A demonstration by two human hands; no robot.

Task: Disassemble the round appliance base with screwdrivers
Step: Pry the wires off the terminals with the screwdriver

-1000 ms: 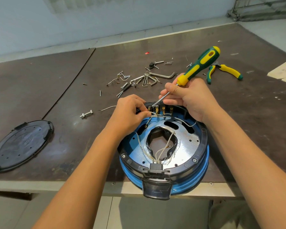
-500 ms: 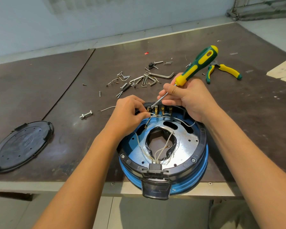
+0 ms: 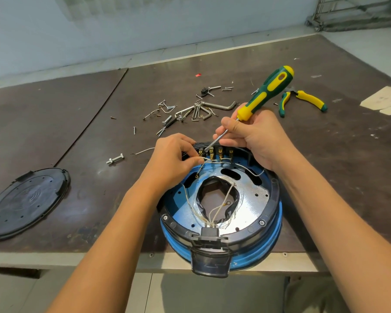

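Observation:
The round appliance base, blue with a black ring and a shiny metal plate, lies open at the table's front edge. Thin white wires run across its middle to a row of brass terminals at the far rim. My right hand grips a green and yellow screwdriver; its tip rests at the leftmost terminals. My left hand pinches a white wire beside those terminals.
A black round cover lies at the left. Loose screws, hex keys and bits are scattered behind the base, a bolt to its left. Green and yellow pliers lie at the right, paper at the far right.
Both hands stay at the terminals. The screwdriver handle has shifted only slightly; the left fingers keep their pinch on the wire.

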